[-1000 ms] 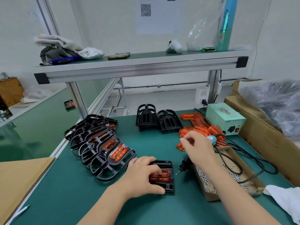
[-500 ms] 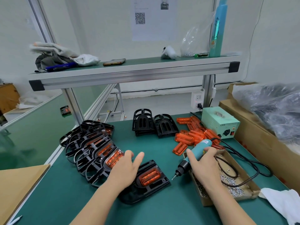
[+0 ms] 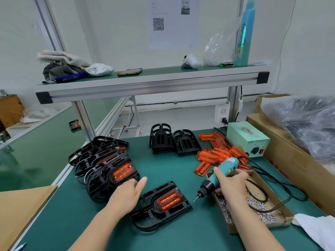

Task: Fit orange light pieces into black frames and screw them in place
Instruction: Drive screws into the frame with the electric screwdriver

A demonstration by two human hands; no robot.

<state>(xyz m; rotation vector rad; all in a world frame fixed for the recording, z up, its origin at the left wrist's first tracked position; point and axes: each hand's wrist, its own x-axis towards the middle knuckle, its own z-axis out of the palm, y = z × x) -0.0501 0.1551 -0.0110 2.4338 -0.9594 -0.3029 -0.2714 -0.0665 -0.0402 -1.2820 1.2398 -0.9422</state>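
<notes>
A black frame (image 3: 154, 212) with an orange light piece (image 3: 169, 199) seated in it lies flat on the green mat, turned at an angle. My left hand (image 3: 126, 195) rests with straight fingers at the frame's left end, beside the stack of assembled frames (image 3: 107, 165). My right hand (image 3: 230, 185) grips a teal electric screwdriver (image 3: 219, 176), its tip pointing down-left just right of the frame, not touching it. Loose orange light pieces (image 3: 215, 154) lie in a pile behind the screwdriver. Two stacks of bare black frames (image 3: 174, 142) stand at the back.
A cardboard tray of screws (image 3: 253, 205) sits under my right wrist, the screwdriver's black cable looping over it. A pale green power unit (image 3: 246, 138) stands at back right, cardboard boxes (image 3: 290, 160) along the right edge, a cardboard sheet (image 3: 20, 211) at front left. A shelf (image 3: 145, 82) spans overhead.
The frame with its orange piece was turned and slid right across the mat. My left hand opened and moved to its left end. My right hand picked up the screwdriver and lowered it.
</notes>
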